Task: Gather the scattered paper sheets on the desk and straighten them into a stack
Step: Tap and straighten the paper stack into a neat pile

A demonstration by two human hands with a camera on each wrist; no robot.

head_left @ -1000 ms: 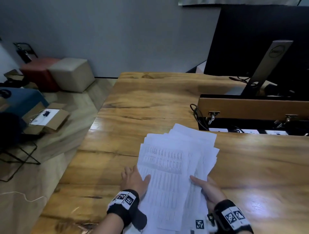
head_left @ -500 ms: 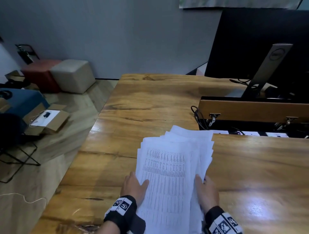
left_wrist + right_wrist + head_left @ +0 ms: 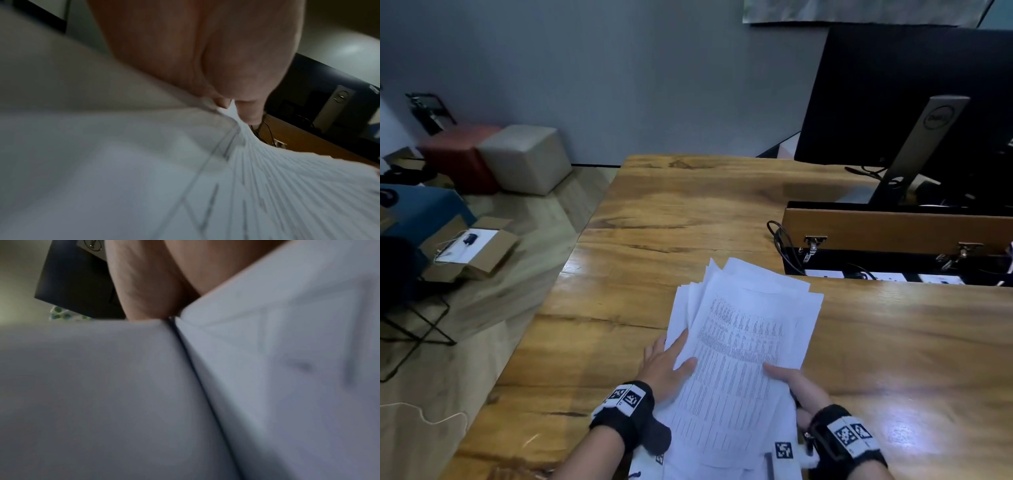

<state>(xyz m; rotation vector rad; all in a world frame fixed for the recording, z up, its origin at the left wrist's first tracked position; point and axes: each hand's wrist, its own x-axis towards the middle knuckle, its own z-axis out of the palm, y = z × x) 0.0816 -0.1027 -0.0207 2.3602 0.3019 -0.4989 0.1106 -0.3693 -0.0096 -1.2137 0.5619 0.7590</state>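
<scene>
Both hands hold the paper sheets (image 3: 743,346) at the near edge of the desk (image 3: 688,212). On that bundle's left side the left hand (image 3: 666,368) lies with fingers fairly straight against the outer sheets and the thumb laid over the printed top page; in the left wrist view the left hand (image 3: 205,53) meets the sheets (image 3: 267,186) at a fanned corner, too blurred to show how firmly it grips. On the bundle's right side the right hand (image 3: 799,385) has its thumb on top of the page and its other fingers hidden below, so it seems to pinch the sheets. The right wrist view shows only the right hand (image 3: 156,280) pressed close to pale, blurred paper (image 3: 267,369).

The sheets are gathered into 1 loose bundle, but their far edges are splayed, with several corners offset from each other. The top page carries rows of small print.

Beyond the bundle and to its right stands a wooden panel (image 3: 893,228), with black cables (image 3: 780,240) at its left end. Farther behind rises a monitor (image 3: 914,96) on a grey stand (image 3: 924,144). Left of the bundle, on the floor past the desk edge, sit an open cardboard box (image 3: 472,246) and 2 cube stools, 1 beige (image 3: 527,157) and 1 red (image 3: 458,154).
</scene>
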